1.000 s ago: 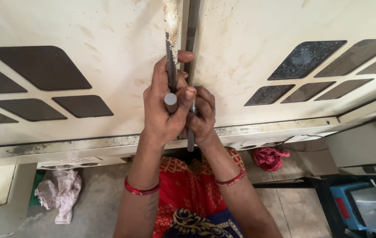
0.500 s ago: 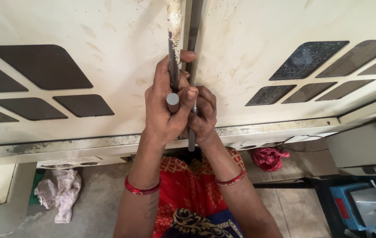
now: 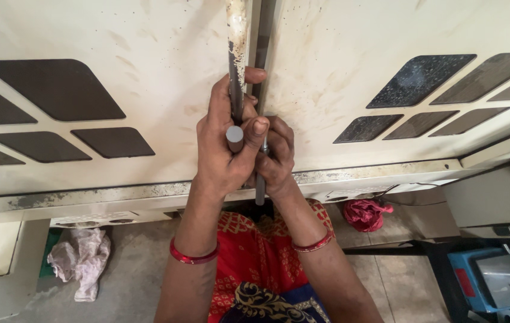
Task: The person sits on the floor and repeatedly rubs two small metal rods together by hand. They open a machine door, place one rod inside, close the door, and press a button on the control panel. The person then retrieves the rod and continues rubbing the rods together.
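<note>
Left hand [image 3: 222, 152] clenched on steel rod [image 3: 234, 113], right hand [image 3: 276, 158] clenched on thinner rod [image 3: 260, 185]; both likely rigid, heavy, smooth—grip near ends.

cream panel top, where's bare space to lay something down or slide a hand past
Bare cream panel between the dark left cutouts and the rod; likewise right of the centre gap, before the right cutouts. Crowded at centre, where left hand and right hand grip rods.

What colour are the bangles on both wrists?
Red, on the left wrist bangle and right wrist bangle; head view.
</note>
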